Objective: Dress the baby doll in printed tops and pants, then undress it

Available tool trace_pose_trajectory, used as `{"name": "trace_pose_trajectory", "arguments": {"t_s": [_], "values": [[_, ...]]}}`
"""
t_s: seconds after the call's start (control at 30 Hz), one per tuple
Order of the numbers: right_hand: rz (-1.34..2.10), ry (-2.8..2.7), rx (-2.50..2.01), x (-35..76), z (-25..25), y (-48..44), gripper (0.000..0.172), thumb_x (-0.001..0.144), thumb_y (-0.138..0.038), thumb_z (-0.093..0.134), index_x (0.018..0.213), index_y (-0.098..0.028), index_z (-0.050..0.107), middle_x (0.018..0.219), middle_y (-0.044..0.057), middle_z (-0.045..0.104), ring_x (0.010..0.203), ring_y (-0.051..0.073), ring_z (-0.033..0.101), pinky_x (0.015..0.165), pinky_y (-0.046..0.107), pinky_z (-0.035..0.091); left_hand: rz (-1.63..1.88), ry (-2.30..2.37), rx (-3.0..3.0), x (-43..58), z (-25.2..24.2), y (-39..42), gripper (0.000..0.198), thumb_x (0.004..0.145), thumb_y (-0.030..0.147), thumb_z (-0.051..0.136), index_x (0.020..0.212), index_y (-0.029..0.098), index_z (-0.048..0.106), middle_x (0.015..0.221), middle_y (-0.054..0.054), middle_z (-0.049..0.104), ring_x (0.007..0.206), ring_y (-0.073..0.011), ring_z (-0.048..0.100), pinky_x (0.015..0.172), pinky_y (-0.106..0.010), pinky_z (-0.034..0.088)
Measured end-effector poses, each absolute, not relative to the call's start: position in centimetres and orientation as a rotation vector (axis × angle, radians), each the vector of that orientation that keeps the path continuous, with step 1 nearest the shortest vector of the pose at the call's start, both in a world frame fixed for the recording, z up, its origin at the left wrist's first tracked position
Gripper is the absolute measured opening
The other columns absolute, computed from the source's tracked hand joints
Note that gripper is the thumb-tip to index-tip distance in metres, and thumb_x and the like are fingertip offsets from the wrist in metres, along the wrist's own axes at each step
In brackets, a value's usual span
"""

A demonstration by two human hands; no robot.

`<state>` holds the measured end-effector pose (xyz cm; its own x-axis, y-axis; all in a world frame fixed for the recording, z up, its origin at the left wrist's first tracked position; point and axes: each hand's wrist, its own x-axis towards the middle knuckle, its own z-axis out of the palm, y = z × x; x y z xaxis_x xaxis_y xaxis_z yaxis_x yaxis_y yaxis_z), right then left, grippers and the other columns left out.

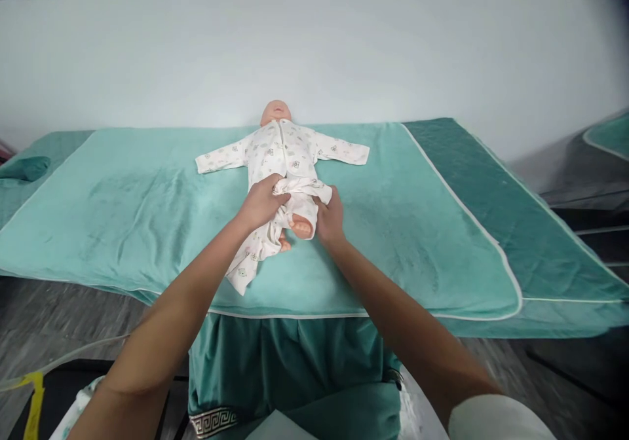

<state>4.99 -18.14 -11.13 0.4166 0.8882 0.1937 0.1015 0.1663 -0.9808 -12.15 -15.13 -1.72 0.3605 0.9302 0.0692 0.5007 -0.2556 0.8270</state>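
A baby doll (276, 111) lies on its back on the teal bed cover, its head toward the wall. It wears a white patterned romper (268, 152) with both sleeves spread sideways. My left hand (264, 202) is closed on the bunched cloth around the doll's lower body. On the other side, my right hand (330, 217) grips the edge of the same romper's leg. One doll foot (301, 226) shows at the leg opening between my hands. The other foot (284, 239) is bare beside a loose romper leg (244, 270), which hangs flat toward the front.
The teal bed cover (393, 230) has a white-edged top layer over a darker one (515, 217). A white wall (373, 47) rises behind the bed. Teal cloth (295, 355) hangs at the front. A yellow strap (34, 401) and clear tube are at lower left.
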Motion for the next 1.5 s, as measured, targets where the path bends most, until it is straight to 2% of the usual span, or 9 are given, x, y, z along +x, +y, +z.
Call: {"name": "trace_pose_trajectory", "arguments": {"t_s": [0.3, 0.5, 0.57, 0.7, 0.97, 1.13, 1.27, 1.37, 1.5], "values": [[0.804, -1.072, -1.244, 5.8, -11.1, -16.8, 0.03, 0.081, -0.046, 0.06, 0.097, -0.021, 0.056, 0.097, 0.001, 0.064, 0.095, 0.02, 0.057, 0.092, 0.032, 0.048, 0.749, 0.923, 1.285, -14.4, -2.0, -14.7, 0.038, 0.068, 0.04, 0.086, 0.091, 0.017, 0.065, 0.085, 0.0, 0.066, 0.078, -0.0145, 0.061, 0.073, -0.026, 0.045], [0.842, -1.449, -1.0, 7.3, -6.8, -17.5, 0.033, 0.082, -0.039, 0.068, 0.11, -0.023, 0.069, 0.119, 0.004, 0.065, 0.116, 0.023, 0.058, 0.106, 0.033, 0.042, 0.929, 0.861, 1.089, -15.2, -3.5, -15.4, 0.044, 0.068, 0.045, 0.089, 0.086, 0.018, 0.059, 0.078, 0.002, 0.068, 0.067, -0.0112, 0.061, 0.067, -0.024, 0.048], [0.973, -1.653, -1.018, 7.2, -3.9, -16.8, 0.034, 0.087, -0.046, 0.069, 0.111, -0.022, 0.072, 0.113, 0.004, 0.068, 0.106, 0.022, 0.061, 0.097, 0.032, 0.045, 1.011, 0.832, 1.061, -14.2, -3.5, -15.2, 0.044, 0.068, 0.045, 0.089, 0.085, 0.019, 0.058, 0.076, 0.002, 0.067, 0.066, -0.0113, 0.061, 0.068, -0.024, 0.049], [1.147, -1.848, -1.143, 5.5, -0.8, -14.2, 0.039, 0.084, -0.056, 0.073, 0.084, -0.017, 0.072, 0.084, 0.002, 0.068, 0.081, 0.018, 0.06, 0.073, 0.027, 0.042, 1.128, 0.821, 1.081, -12.0, -2.6, -14.0, 0.042, 0.07, 0.046, 0.087, 0.084, 0.02, 0.057, 0.071, 0.005, 0.061, 0.064, -0.0093, 0.057, 0.066, -0.023, 0.047], [1.409, -1.314, -1.103, 4.4, -6.1, -13.4, 0.037, 0.071, -0.047, 0.078, 0.061, -0.018, 0.058, 0.055, -0.003, 0.05, 0.052, 0.01, 0.042, 0.054, 0.024, 0.034, 0.899, 0.808, 1.153, -13.2, -3.3, -13.4, 0.039, 0.078, 0.051, 0.082, 0.091, 0.019, 0.062, 0.081, 0.0, 0.067, 0.072, -0.0136, 0.063, 0.07, -0.025, 0.05], [1.507, -1.103, -0.967, 4.4, -6.4, -13.7, 0.03, 0.067, -0.041, 0.072, 0.056, -0.02, 0.052, 0.057, -0.001, 0.054, 0.052, 0.013, 0.047, 0.053, 0.026, 0.04, 0.749, 0.785, 1.281, -15.6, -4.2, -13.4, 0.046, 0.071, 0.045, 0.089, 0.103, 0.019, 0.069, 0.093, -0.001, 0.067, 0.078, -0.0135, 0.062, 0.069, -0.022, 0.045], [1.495, -1.051, -0.949, 4.2, -6.5, -13.9, 0.027, 0.068, -0.047, 0.069, 0.07, -0.022, 0.061, 0.067, 0.003, 0.061, 0.068, 0.021, 0.062, 0.064, 0.032, 0.052, 0.814, 0.822, 1.246, -15.1, -4.4, -13.6, 0.035, 0.078, 0.042, 0.085, 0.095, 0.019, 0.065, 0.084, 0.002, 0.06, 0.071, -0.0088, 0.054, 0.065, -0.02, 0.041], [1.537, -1.036, -0.866, 4.1, -6.9, -14.1, 0.042, 0.07, -0.053, 0.068, 0.096, -0.021, 0.07, 0.088, 0.008, 0.071, 0.093, 0.03, 0.07, 0.078, 0.04, 0.058, 0.94, 0.847, 1.178, -13.8, -4.1, -13.8, 0.033, 0.082, 0.043, 0.082, 0.093, 0.019, 0.062, 0.084, 0.003, 0.06, 0.072, -0.009, 0.056, 0.068, -0.02, 0.044], [1.566, -1.096, -0.822, 4.0, -7.0, -14.2, 0.056, 0.071, -0.059, 0.077, 0.111, -0.021, 0.07, 0.099, 0.007, 0.074, 0.1, 0.03, 0.07, 0.082, 0.04, 0.058, 1.043, 0.849, 1.043, -12.7, -3.7, -13.7, 0.038, 0.082, 0.049, 0.079, 0.097, 0.019, 0.062, 0.09, -0.001, 0.068, 0.083, -0.0155, 0.065, 0.075, -0.026, 0.051]]}}
